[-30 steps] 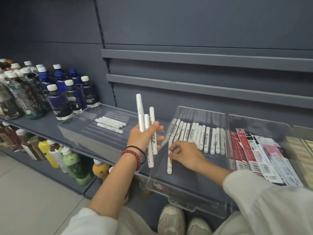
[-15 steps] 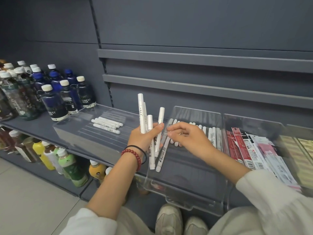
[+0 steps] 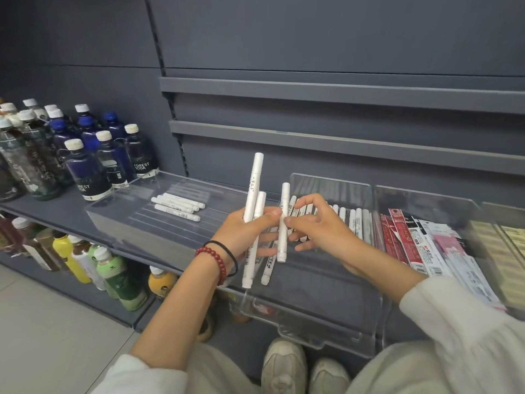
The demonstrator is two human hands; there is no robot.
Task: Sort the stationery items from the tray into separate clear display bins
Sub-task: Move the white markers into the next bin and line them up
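We see white pens [image 3: 253,191] upright in the left hand [image 3: 241,234], its fingers curled around them, over the middle clear bin [image 3: 326,332]. The right hand [image 3: 321,234] pinches a single pen [image 3: 281,248] just beside this bundle. A few loose pens [image 3: 177,204] lie in the left bin [image 3: 127,223].

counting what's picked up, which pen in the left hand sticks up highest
The leftmost pen in the left hand: its top rises well above the others, including the one the right hand pinches.
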